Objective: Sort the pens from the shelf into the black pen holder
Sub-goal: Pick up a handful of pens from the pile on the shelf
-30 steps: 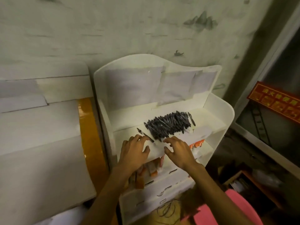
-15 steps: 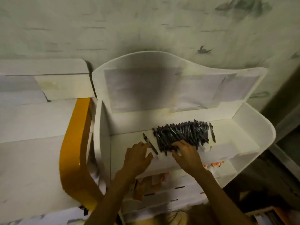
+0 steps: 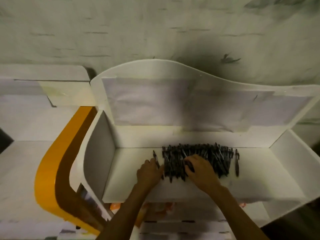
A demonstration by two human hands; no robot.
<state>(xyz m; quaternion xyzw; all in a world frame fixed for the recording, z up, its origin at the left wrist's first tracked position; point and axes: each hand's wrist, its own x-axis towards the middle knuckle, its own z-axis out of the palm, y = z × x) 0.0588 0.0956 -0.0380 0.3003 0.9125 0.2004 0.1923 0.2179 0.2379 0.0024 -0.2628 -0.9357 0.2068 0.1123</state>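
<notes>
On the upper level of the white shelf unit (image 3: 259, 179), a dense pile of dark pens (image 3: 207, 156) lies side by side, most barrels running front to back; single pens cannot be counted, since the picture is dim and soft. One pen (image 3: 237, 163) lies apart, just beside the pile's right edge. Another loose dark pen (image 3: 155, 157) lies at the left edge, its near end hidden by the left hand (image 3: 149, 172). That hand rests palm down on the shelf surface beside the pile, its fingers bent toward the pens; whether they pinch the loose pen cannot be told. The right hand (image 3: 199, 170) lies over the near left part of the pile, knuckles up, fingers curled down among the barrels; its fingertips are hidden, so whether it grips anything cannot be told. Both forearms enter from the bottom edge, cut off by the frame. Pale paper sheets (image 3: 147, 101) cover the shelf's curved back panel. Below the front lip, orange items (image 3: 115, 206) on a lower level are mostly hidden. Left of the unit, a curved orange-yellow band (image 3: 45, 179) edges a white surface (image 3: 20, 170).
</notes>
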